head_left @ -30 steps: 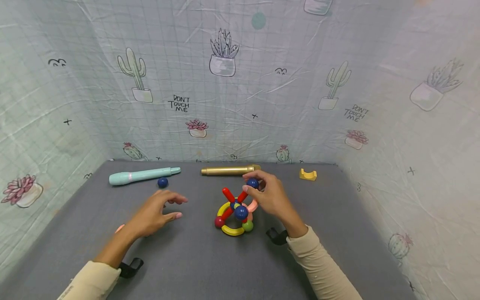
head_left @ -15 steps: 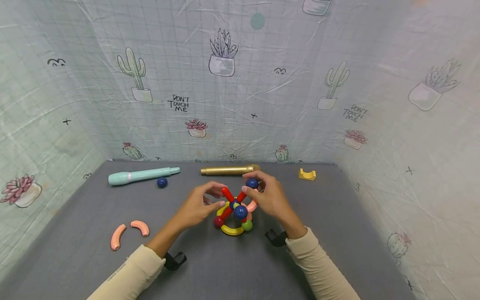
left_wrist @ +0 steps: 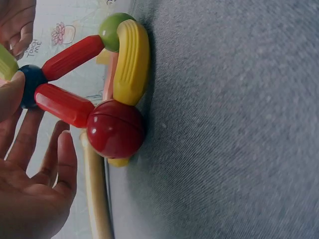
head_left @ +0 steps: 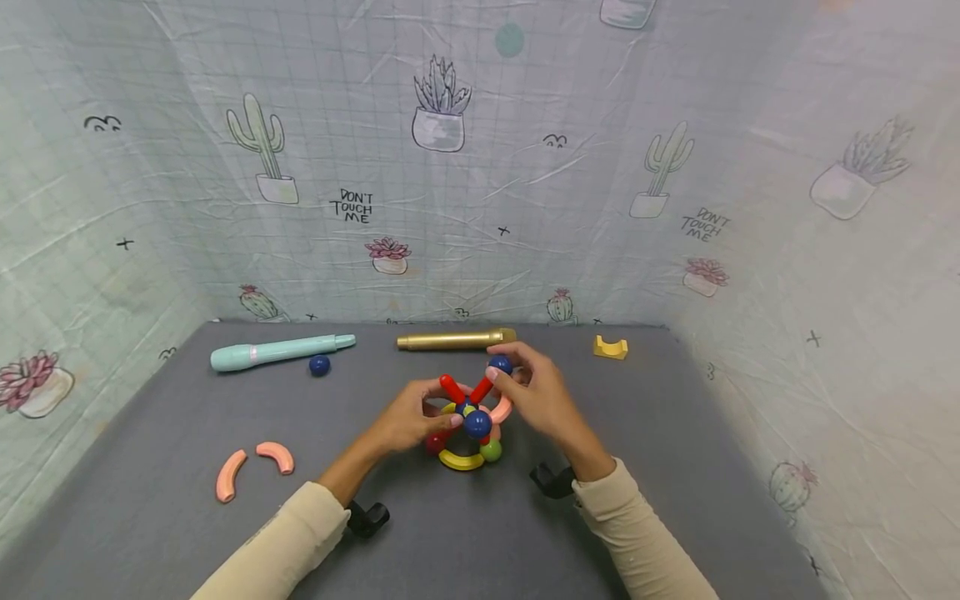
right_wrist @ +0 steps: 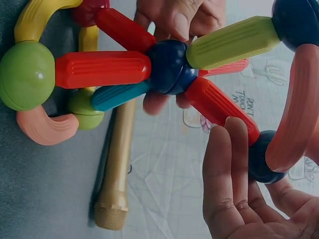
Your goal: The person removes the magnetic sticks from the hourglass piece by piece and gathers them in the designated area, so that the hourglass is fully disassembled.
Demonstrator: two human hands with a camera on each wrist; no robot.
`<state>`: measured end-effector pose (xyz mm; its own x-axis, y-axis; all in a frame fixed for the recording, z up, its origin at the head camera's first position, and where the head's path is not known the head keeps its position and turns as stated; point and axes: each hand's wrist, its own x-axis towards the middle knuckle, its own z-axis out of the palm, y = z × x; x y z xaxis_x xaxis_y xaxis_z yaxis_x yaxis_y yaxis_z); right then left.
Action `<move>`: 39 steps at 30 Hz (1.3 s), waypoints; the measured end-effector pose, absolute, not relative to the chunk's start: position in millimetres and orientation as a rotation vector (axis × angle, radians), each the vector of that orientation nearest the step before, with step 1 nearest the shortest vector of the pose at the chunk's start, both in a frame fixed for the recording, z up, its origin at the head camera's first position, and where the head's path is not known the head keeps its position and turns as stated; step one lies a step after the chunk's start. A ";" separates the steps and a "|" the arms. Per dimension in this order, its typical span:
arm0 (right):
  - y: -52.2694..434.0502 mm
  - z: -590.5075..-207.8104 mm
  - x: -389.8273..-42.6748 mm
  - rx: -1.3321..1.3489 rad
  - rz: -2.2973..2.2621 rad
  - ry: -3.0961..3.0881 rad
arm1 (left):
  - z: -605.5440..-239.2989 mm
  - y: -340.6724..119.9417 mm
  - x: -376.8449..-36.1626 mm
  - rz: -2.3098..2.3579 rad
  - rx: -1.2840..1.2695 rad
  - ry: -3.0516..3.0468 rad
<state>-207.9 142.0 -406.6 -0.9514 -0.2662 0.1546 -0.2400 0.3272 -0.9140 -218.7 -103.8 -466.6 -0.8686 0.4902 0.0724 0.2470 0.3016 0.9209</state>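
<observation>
A magnetic stick-and-ball toy [head_left: 459, 460] stands on the grey table, with a ring of balls and curved sticks at its base. Red sticks rise from it to a central blue ball [right_wrist: 167, 64], where a lime stick [right_wrist: 234, 42] also meets. My left hand [head_left: 402, 421] pinches that central ball, its thumb showing against it in the left wrist view. At the upper right, my right hand [head_left: 542, 400] holds another blue ball [head_left: 500, 364]. From this ball a pink curved stick [right_wrist: 296, 107] runs to a further blue ball [head_left: 477, 424]. Fingers hide parts of the joints.
Two pink curved sticks [head_left: 230, 476] lie at the left. Along the back are a mint wand-shaped object [head_left: 281, 351], a loose blue ball [head_left: 318, 365], a gold toy microphone [head_left: 450, 341] and a small yellow notched block [head_left: 610, 347]. A patterned cloth [head_left: 465, 200] rises behind.
My left hand has moved right, from beside the toy to its central ball, and now grips it. Two pink sticks have come into sight. My right hand keeps its hold.
</observation>
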 end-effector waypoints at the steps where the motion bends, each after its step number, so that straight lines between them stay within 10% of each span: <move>1: 141.6 -405.9 -208.4 -0.489 -1.735 2.545 | -467.5 -103.7 -219.3 1.599 0.685 2.335; 39: 137.7 -389.2 -279.1 -0.692 -1.584 1.919 | -468.0 -100.7 -236.0 1.644 0.795 2.156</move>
